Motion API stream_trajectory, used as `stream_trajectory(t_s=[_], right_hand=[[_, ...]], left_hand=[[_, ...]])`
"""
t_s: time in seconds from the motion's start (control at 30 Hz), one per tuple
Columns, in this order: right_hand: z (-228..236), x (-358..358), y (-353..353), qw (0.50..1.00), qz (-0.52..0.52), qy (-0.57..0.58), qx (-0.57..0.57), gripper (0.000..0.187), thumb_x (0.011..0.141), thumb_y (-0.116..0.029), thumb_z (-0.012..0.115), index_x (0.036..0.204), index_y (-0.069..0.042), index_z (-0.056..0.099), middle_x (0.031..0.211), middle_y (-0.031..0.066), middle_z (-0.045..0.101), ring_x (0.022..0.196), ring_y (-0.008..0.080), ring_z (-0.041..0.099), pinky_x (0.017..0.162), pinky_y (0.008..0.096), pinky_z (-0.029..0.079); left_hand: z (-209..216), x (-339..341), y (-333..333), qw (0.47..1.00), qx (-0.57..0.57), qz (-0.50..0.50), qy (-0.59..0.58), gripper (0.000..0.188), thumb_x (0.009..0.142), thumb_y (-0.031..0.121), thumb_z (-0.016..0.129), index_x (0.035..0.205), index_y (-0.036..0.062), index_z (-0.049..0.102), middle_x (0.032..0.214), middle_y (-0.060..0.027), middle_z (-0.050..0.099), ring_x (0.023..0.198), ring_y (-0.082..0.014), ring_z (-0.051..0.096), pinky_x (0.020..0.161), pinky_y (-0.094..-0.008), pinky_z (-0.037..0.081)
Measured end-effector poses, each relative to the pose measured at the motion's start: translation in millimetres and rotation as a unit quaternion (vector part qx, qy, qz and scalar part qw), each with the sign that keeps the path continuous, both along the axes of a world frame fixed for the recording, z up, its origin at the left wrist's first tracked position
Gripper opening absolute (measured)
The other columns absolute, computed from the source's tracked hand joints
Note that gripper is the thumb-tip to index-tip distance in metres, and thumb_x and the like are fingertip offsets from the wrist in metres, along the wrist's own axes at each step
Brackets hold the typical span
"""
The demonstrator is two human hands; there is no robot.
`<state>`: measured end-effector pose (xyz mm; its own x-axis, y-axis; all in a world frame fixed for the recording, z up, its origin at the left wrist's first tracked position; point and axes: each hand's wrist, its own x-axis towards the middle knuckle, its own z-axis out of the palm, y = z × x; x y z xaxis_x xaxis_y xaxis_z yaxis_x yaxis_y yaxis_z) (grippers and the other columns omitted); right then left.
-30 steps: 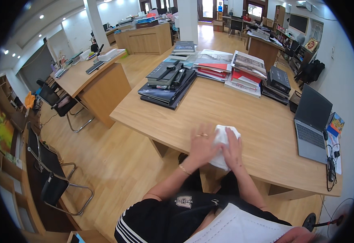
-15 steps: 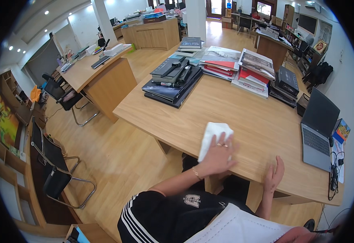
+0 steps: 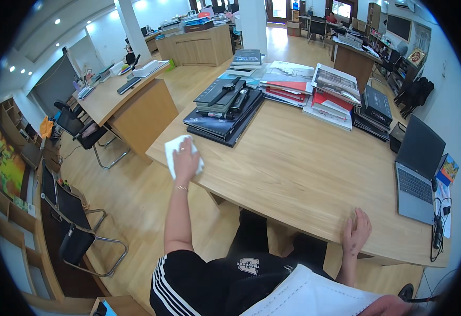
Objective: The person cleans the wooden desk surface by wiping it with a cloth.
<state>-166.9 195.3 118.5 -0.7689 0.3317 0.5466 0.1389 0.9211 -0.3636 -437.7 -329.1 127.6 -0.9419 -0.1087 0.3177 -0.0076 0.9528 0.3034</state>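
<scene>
A white cloth [image 3: 180, 154] lies flat on the wooden table [image 3: 299, 168], close to the table's left corner. It looks longer than it is wide, and its long side runs away from the person, tipped a little to the left. The left hand [image 3: 186, 158] lies on top of the cloth with the fingers held out flat, pressing it down. The left arm reaches far out to the side. The right hand [image 3: 356, 231] rests open on the near edge of the table, fingers a little apart, holding nothing.

Half a second ago the cloth and the left hand were nearer the middle of the table, right in front of the person. Now they are over by the left corner. The right hand is on the near edge as before.

Just behind the cloth sits a stack of dark books [image 3: 224, 113]. A grey laptop [image 3: 417, 168] stands open on the right side of the table.
</scene>
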Motion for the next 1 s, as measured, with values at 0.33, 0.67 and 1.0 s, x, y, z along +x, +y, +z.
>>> stream_trajectory(t_s=[0.33,0.67,1.0], right_hand=[[1.5,-0.5,-5.5,1.000,-0.002,0.005,0.007,0.037,0.087,-0.013,0.064,0.124,-0.006,0.062,0.127,0.0148,0.062,0.124,0.0329,0.053,0.109,0.0446,0.033],[8.2,1.6,-7.6,0.999,0.033,0.021,-0.014,0.032,0.087,-0.014,0.065,0.117,-0.004,0.065,0.125,0.0135,0.063,0.122,0.0322,0.053,0.109,0.0455,0.031],[7.1,5.7,-3.9,0.997,0.034,0.059,-0.022,0.033,0.086,-0.012,0.065,0.118,-0.005,0.065,0.124,0.0140,0.064,0.121,0.0324,0.055,0.109,0.0444,0.034]], left_hand=[[23.5,-10.2,4.6,0.980,-0.031,0.195,-0.028,0.073,0.092,0.039,0.054,0.149,-0.0006,0.034,0.156,-0.0280,0.028,0.145,-0.0492,0.022,0.117,-0.0600,0.017],[12.9,88.6,155.9,0.991,-0.075,-0.068,-0.082,0.079,0.092,0.046,0.054,0.153,0.0019,0.029,0.160,-0.0251,0.022,0.148,-0.0456,0.015,0.118,-0.0603,0.013],[29.4,127.8,350.5,0.883,-0.102,-0.446,-0.106,0.079,0.094,0.044,0.053,0.154,0.0027,0.024,0.161,-0.0259,0.017,0.150,-0.0447,0.012,0.119,-0.0585,0.011]])
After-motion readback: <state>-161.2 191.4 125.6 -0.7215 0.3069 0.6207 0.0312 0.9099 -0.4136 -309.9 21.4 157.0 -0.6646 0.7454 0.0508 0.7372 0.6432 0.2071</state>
